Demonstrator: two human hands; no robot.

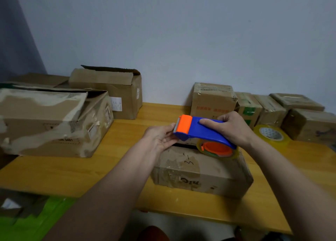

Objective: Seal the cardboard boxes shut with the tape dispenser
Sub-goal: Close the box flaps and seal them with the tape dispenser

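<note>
Fingers of the right hand [231, 127] curl around the blue tape dispenser [201, 131] (orange cutter end leftward); the left hand [161, 138], fingers relaxed, touches its blade end. Beneath both hands sits a cardboard box [200, 171].

Open lane down the middle of the table, boxes crowding both ends.

I see bare table [127, 131] between the large torn box [54, 122] at the left edge and the small box [201, 169] near the front edge, a clear way from the front edge to the back edge. Behind the torn box an open-flapped box [116, 91] blocks the back left. Along the back edge on the right, a taped box [212, 99] and a row of smaller boxes [283, 111] run into the right corner, with a spare tape roll [271, 134] just in front. The strip of table right of the small box is free.
</note>
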